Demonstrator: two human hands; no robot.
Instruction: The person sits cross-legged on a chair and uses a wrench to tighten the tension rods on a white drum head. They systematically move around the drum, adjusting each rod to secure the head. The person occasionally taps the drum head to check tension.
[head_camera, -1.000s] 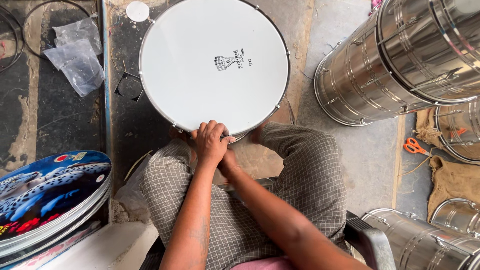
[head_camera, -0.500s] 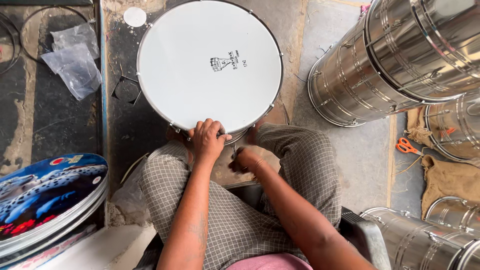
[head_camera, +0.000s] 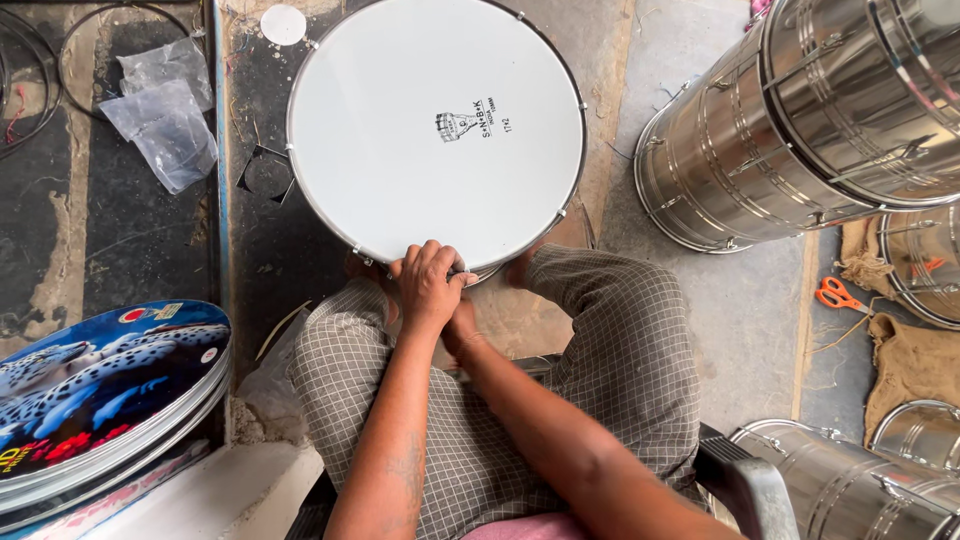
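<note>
Since the earlier frame, your right hand (head_camera: 462, 328) has slid beneath your left hand (head_camera: 428, 285), grip hidden. Left fingers clamp the near rim of the white drum (head_camera: 436, 130), upper centre.

Even daylight is filling the scene, bright and soft, no hard shadows. The white drum head (head_camera: 436, 135) is reading near blown-out, its surface detail washing away, only a faint shadow sitting under its near rim. Right of the drum head, the steel drum shells (head_camera: 800, 130) are throwing streaky glare and reflections. Left of the drum head, the dark floor (head_camera: 130, 240) is staying dim but legible. Focus is holding sharp throughout; slight wide-angle bending is showing at the frame edges.
</note>
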